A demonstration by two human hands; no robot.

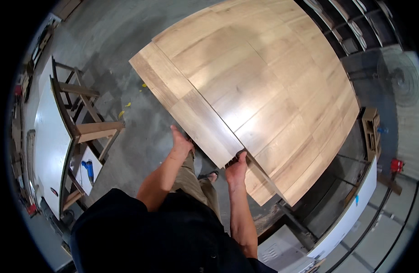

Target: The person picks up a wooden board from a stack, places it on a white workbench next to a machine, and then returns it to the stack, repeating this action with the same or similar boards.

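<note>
Wood-patterned boards lie before me: a large panel [264, 91] of plank-like sections, with a narrower strip [186, 100] along its left side, separated by a dark seam. My left hand [181, 142] is at the strip's near-left long edge; its thumb sticks up and its other fingers are hidden by the board. My right hand [236, 170] is closed at the strip's near end, thumb up, around something dark with thin bristle-like lines that I cannot make out. Beside this hand, another lighter board piece [259, 184] shows under the large panel.
At left stands a white-topped table [52, 145] on wooden legs, with a blue cordless drill [88, 170] on a lower board. Yellow scraps [123, 113] dot the concrete floor. A fan [398, 77], a dark rack [355, 22] and a white-edged bench [346, 214] are on the right.
</note>
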